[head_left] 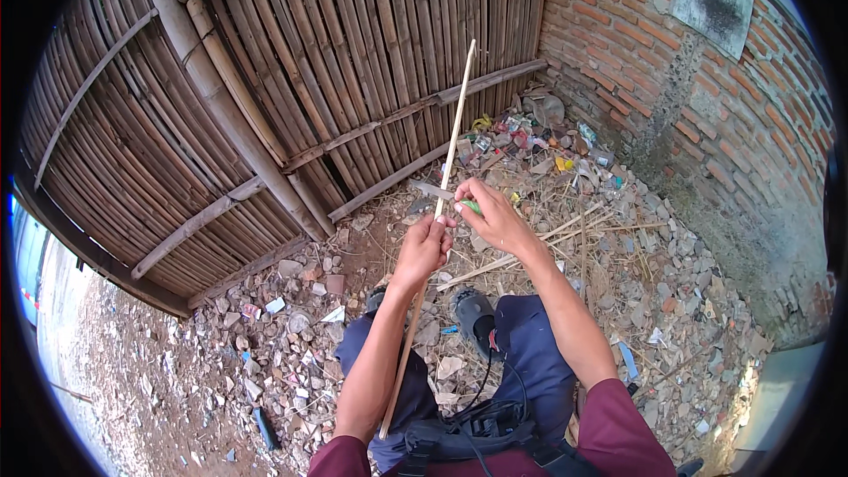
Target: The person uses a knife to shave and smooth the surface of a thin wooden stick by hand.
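Observation:
A long, pale bamboo strip (457, 124) slants up and away in front of me, its lower end passing beside my left forearm toward my lap. My left hand (425, 249) is closed around it near the middle. Just above that grip, the blade of a knife (432, 189) lies across the strip, apparently touching it. The knife's green handle shows between the fingers of my right hand (488, 216), which is closed on it. Whether the blade has cut into the strip cannot be made out.
A wall of bamboo slats (353, 53) rises ahead and left, meeting a brick wall (618, 44) on the right. Litter (530, 137) is heaped in their corner. More bamboo strips (565, 234) lie on the stony ground beyond my shoes (474, 318).

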Demonstrator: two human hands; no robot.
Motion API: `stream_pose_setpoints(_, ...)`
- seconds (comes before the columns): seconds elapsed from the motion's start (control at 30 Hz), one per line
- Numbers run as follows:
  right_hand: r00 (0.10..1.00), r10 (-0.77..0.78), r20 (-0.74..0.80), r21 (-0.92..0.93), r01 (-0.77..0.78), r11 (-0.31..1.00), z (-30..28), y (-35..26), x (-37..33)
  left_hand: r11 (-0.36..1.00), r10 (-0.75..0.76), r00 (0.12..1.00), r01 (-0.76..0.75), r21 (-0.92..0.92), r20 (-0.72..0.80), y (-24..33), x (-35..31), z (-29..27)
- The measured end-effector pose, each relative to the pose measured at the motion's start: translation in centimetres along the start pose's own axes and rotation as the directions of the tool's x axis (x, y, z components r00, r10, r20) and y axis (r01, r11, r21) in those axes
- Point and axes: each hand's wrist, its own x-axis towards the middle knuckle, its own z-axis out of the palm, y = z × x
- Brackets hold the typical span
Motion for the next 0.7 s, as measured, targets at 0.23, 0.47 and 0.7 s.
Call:
stream_pose_setpoints(0.23, 0.996, -0.083, -0.022, -0.143, 0.079, 0.987, -0.1, -1.6, -0.4, 0.993, -0.035, 0.999, 0.039, -0.109, 0.036, 1.1, -0.8, -0.2)
stream_pose_setpoints(0.47, 0.988, -0.152, -0.019, -0.224, 0.144, 0.964, 0.2, -1.9, -0.7, 0.997, 0.051, 0.997, -0.047, 0.062, -0.056, -0.3, -0.8, -0.5)
stream_pose_setpoints(0.7, 0.986, -0.162, -0.027, -0.153, 0.156, 0.976, 0.6, -1.5, -0.4, 1.000, 0.009, 0.999, -0.010, -0.022, -0.037, 1.2, -1.8, -0.9)
